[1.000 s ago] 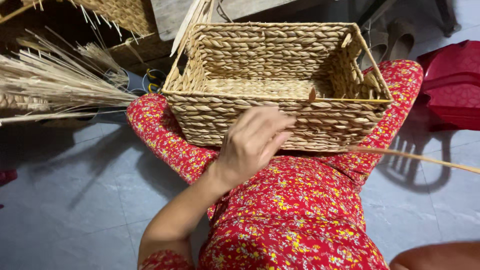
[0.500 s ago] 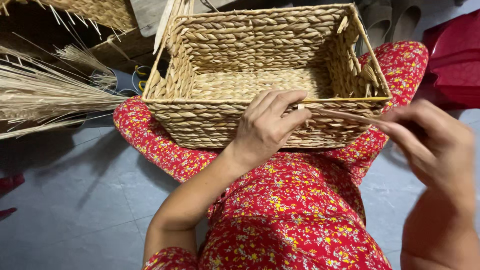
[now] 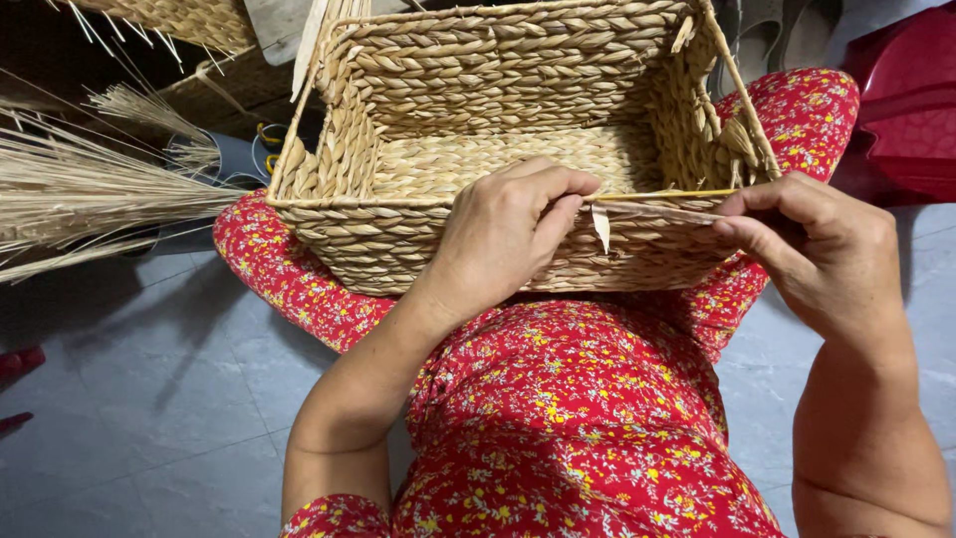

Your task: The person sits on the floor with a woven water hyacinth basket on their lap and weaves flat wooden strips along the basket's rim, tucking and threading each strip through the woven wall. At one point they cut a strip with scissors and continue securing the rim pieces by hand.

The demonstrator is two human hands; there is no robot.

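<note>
A rectangular woven straw basket (image 3: 418, 139) rests on my lap, which is covered in red flowered cloth (image 3: 578, 399). My left hand (image 3: 503, 234) presses on the basket's near rim, fingers pinching one end of a flat straw strand (image 3: 657, 207). My right hand (image 3: 817, 249) grips the other end of that strand at the basket's near right corner. The strand lies stretched along the near rim between both hands, with a short loose tip hanging down by my left fingers.
A bundle of loose dry straw (image 3: 90, 194) lies on the left. Another woven basket (image 3: 179, 20) sits at the top left. A red plastic object (image 3: 911, 100) is at the right. Grey tiled floor (image 3: 129, 399) surrounds my legs.
The basket has come closer and slid up my lap. My right hand entered from the right with the strand and drew it along the near rim, where my left hand now pinches it.
</note>
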